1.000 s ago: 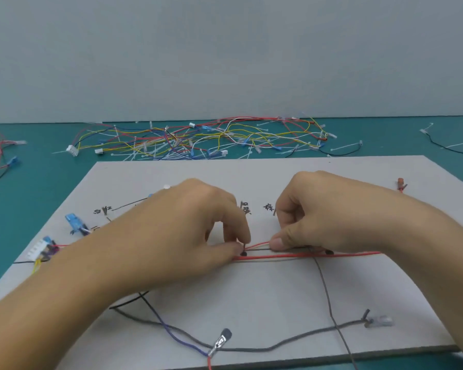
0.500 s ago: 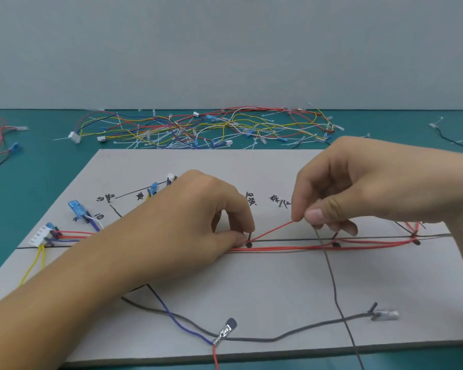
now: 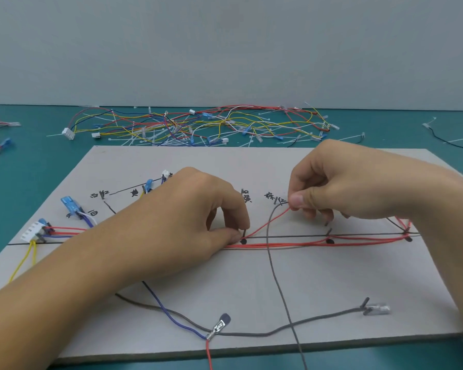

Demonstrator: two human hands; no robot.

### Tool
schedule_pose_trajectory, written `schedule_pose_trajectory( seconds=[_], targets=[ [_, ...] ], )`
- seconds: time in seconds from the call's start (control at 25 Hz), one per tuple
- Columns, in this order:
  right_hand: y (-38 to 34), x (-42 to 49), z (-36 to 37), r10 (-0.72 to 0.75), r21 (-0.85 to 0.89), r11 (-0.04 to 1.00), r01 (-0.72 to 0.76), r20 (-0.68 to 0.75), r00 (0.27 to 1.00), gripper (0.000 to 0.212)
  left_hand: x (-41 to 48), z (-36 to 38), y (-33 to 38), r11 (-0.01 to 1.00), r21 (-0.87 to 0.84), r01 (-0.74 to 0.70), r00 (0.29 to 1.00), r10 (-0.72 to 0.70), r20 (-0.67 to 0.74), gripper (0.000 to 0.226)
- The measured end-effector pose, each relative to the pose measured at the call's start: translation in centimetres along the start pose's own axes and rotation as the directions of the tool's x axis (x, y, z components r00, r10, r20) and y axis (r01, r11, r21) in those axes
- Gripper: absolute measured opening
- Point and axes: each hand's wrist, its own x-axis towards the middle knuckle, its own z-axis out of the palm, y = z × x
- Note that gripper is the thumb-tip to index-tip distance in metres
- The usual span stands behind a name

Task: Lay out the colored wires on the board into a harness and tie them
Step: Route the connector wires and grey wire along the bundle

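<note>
The board [image 3: 171,161] lies under both my hands. My left hand [image 3: 198,217] pinches the red wire bundle [image 3: 292,245], which runs flat from its fingertips toward my right wrist. My right hand [image 3: 345,188], raised and apart from the left, pinches one red strand [image 3: 267,222] lifted off that bundle. A grey wire [image 3: 277,276] rises to the same fingertips.

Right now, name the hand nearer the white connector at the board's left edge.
Left. The left hand is mid-board, right of the white connector; the right hand is farther right, pinching the red wire.
</note>
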Motion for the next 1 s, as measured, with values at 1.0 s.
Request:
schedule_pose_trajectory(
  seconds=[1.0],
  targets=[
    [-0.3, 1.7, 2.2, 0.209, 0.073, 0.977, -0.201, -0.13, 0.969, 0.031, 0.0, 0.5, 0.4, 0.997, 0.012, -0.073, 0.997, 0.073, -0.001, 0.03]
  ],
)
